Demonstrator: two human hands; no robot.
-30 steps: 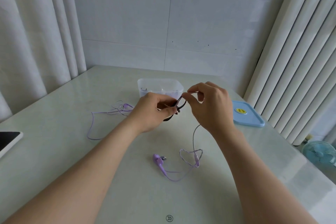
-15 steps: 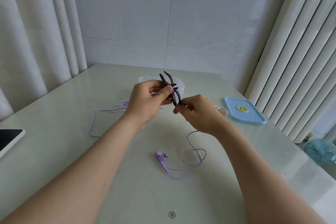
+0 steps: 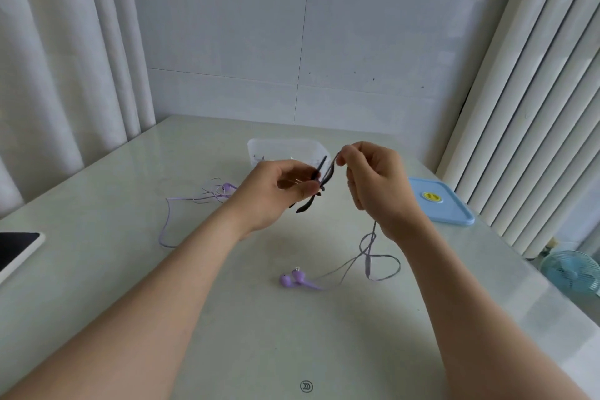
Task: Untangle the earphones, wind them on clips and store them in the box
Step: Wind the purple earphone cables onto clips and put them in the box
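Your left hand (image 3: 279, 191) grips the clip (image 3: 306, 205); with your right hand (image 3: 376, 188) pinching the cable (image 3: 372, 234), wrap turns snug and even.

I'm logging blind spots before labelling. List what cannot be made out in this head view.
Head view:
- Contents of the box: blurred by its frosted wall, partly behind the left hand.
- Middle of the black clip: covered by that hand.
- How the cord wraps the clip: too thin and blurred; the right hand pinches it.
- Dark screen: cut by the left edge.
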